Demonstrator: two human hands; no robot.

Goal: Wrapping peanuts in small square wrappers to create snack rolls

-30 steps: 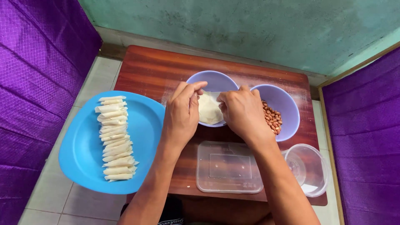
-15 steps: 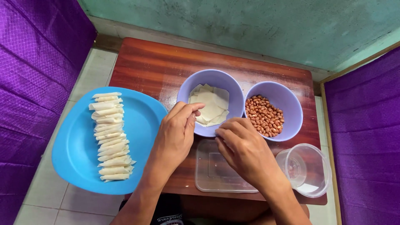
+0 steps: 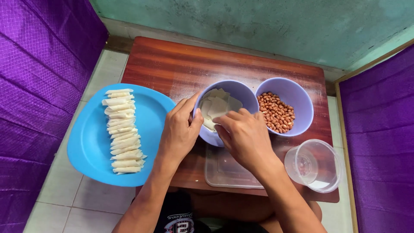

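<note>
Forearms come up from the bottom edge, yours, meeting at centre frame. Nearest you, a clear lidded box [image 3: 230,170] lies flat on the wooden table [image 3: 181,64], partly under your right wrist; a clear round tub [image 3: 314,165] sits lower right at the table edge.

Left hand [image 3: 181,131]: fingers curled, thumb up against the near-left rim of the purple bowl [image 3: 225,88] w/ the pale wrapper sheets [image 3: 217,108]. Whether it's gripping the rim or just resting on it, can't tell. Right hand [image 3: 243,136]: fingers bent together, tips down over the bowl's near edge, touching the sheets; a pinch isn't visible, knuckles hide it. Sheets lie just beyond both hands, centre frame, inside that bowl.

Vs 0.5 s ago: both hands were short of the bowl, over the box; now they're at its rim and the right one is in it. Bowls, plate, tub unmoved.

Counts: 2 purple bowls, the second [image 3: 302,92] touching the first on its right, full of peanuts [image 3: 277,113]. 1 blue plate [image 3: 92,142], left, overhanging the table, w/ one column of approx 15 rolled white pieces [image 3: 120,129]. 1 box, 1 tub. Sheets: several, overlapped, no exact no.
</note>
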